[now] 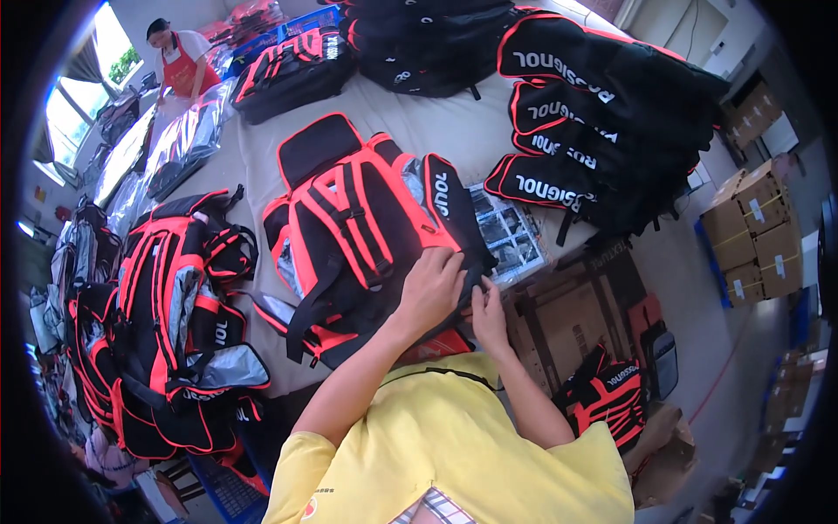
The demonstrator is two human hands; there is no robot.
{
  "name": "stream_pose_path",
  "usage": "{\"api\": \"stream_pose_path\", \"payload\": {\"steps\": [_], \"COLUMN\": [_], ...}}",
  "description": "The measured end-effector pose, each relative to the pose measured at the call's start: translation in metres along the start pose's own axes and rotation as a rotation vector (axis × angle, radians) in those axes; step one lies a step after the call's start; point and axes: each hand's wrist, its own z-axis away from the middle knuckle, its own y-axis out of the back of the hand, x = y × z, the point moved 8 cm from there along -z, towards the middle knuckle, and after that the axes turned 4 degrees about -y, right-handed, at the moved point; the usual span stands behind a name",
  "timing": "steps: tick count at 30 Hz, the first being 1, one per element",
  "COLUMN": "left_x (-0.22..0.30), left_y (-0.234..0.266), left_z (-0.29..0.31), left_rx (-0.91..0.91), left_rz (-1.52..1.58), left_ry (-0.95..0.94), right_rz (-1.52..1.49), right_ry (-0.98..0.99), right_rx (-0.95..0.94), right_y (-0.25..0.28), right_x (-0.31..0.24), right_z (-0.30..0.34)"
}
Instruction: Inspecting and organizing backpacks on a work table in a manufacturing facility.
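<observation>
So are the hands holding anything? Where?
Seemingly the middle backpack, at its near right edge, by left hand and right hand; the grip is partly hidden.

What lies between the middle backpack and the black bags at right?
Pale tabletop and, lower down, a gridded, tray-like thing, in the head view.

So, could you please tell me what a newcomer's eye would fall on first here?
Probably the black-and-coral backpack in the centre, with the left fingers and right fingers at its lower right side. Next might come the bright yellow shirt below, then the black bags at upper right.
</observation>
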Motion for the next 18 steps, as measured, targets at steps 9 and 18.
{"api": "stream_pose_path", "payload": {"steps": [9,18], "left_x": [-0.024,-0.066], "left_y": [-0.107,0.062], "left_z": [-0.044,0.070], "left_rx": [-0.569,0.462], "left_rz": [-0.311,0.369], "left_ry": [0.162,0.634], "right_rz": [-0.022,0.167], "right_ry": [-0.016,0.181], "right_rx": [-0.232,-0.453], "right_y": [0.005,0.009], "right_x": [0.018,0.038], "right_z": [0.010,0.011]}}
